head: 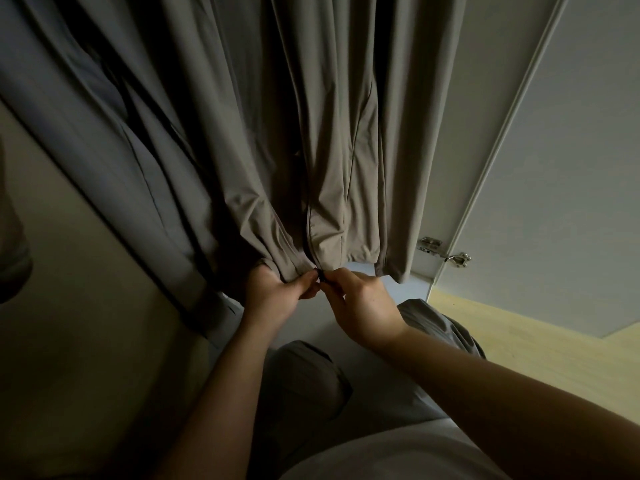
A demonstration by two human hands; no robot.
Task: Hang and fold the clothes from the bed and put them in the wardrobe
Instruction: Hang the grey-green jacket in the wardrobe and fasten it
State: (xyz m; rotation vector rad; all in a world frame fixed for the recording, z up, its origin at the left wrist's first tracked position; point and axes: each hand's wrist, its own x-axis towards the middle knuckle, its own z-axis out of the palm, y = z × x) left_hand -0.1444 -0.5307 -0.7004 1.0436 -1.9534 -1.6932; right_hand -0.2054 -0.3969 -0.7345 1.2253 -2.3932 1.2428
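taupe jacket (332, 168) is seen hanging inside the wardrobe (485, 116), front toward the camera, hem at the level of the hands. a dark zip (309, 230) runs up the front from the hem; over the stretch in view the two edges lie together. the hem is bunched just left of the zip foot and is gripped there by the left hand (277, 296), fingers curled under the cloth and thumb laid across the top. the small dark pull (320, 274) at the zip foot is pinched between thumb and forefinger of the right hand (363, 303); the other fingers are folded in behind, and whether they touch the cloth cannot be told. the two hands are held close together, knuckles nearly meeting at the pull. a grey garment (104, 116) is hung just left of the jacket, its folds touching the jacket's side. on the right the door (554, 168) is swung open, carried on a metal hinge (445, 252) near the jacket's lower right corner. pale wood floor (519, 341) is seen below the door. grey trousers (304, 375) and a white shirt (398, 455) of the person are seen at the bottom. light is dim throughout.
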